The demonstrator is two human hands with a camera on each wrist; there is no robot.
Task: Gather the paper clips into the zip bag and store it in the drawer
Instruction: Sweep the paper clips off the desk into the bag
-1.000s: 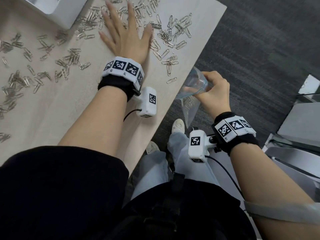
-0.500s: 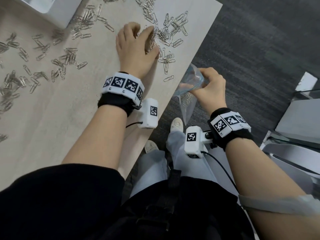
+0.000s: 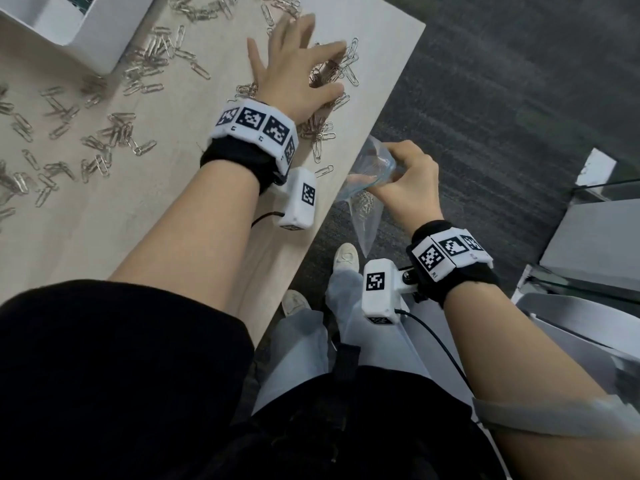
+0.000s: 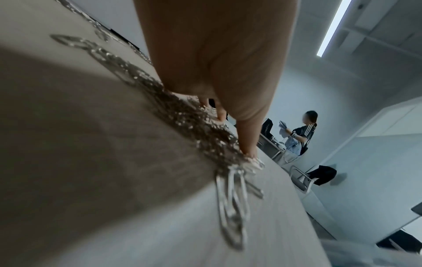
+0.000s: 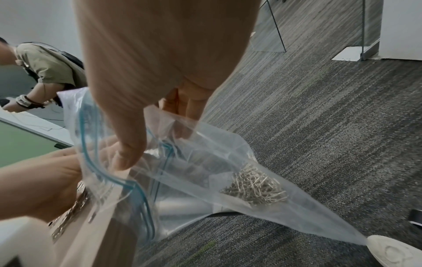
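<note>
Silver paper clips [image 3: 114, 133] lie scattered over the light wooden table [image 3: 138, 220]. My left hand [image 3: 294, 71] lies with fingers spread on a heap of clips [image 3: 329, 72] close to the table's right edge. The left wrist view shows its fingertips [image 4: 89, 153] down on that pile of clips [image 4: 194, 122]. Just off that edge, below the tabletop, my right hand [image 3: 401, 181] grips the clear zip bag [image 3: 363, 216] by its mouth. The bag [image 5: 205, 180] hangs open with a clump of clips [image 5: 255, 186] in its lower corner.
A white box [image 3: 86, 26] stands at the table's far left corner. Grey carpet [image 3: 502, 116] lies beyond the table's right edge, with my shoes [image 3: 346, 254] under the bag. Glass-and-white furniture [image 3: 588, 237] sits at the right. Other people are in the background of both wrist views.
My left hand curled over clips farther out, then dragged them toward the right edge and now lies spread over them. The right hand has kept the bag by the edge.
</note>
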